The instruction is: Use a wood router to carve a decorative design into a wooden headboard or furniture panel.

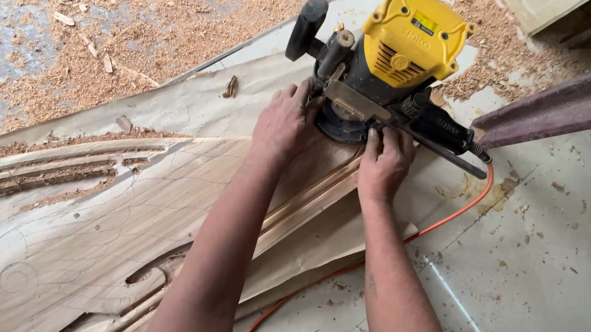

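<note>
Yellow router (396, 55) is pressed on carved wood panel (103, 230) at 12 o'clock; its base is gripped by left hand (285, 121) at 9 and right hand (385, 160) at 5, fingers curled. Orange cord (454, 215) is trailed at 4.

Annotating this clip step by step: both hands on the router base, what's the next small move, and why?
Probably a short push of the router further along the carved groove in the wooden panel. The left hand and right hand both press its base at the panel's far end, and the groove runs up under it. The bit itself is hidden.
</note>
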